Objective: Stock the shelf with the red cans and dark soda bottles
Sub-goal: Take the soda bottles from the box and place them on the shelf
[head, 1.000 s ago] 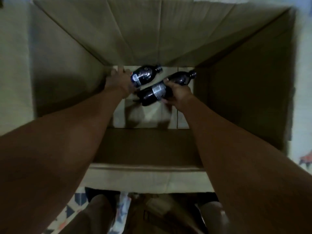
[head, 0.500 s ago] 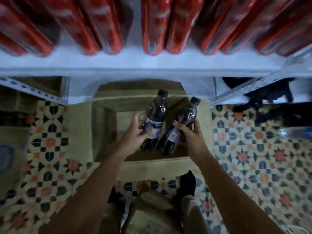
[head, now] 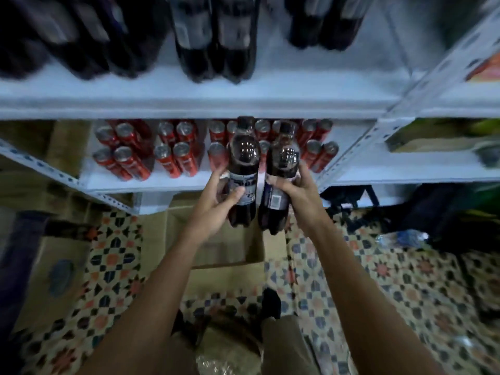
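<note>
My left hand [head: 213,204] grips one dark bottle [head: 242,171], my right hand [head: 297,196] another bottle [head: 280,180], both upright, caps up, before the shelf [head: 162,182] holding red cans [head: 162,155].

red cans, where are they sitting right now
In the head view the red cans stand in rows on the lower white shelf, under the shelf of dark bottles, behind the two soda bottles held up in both hands.
</note>
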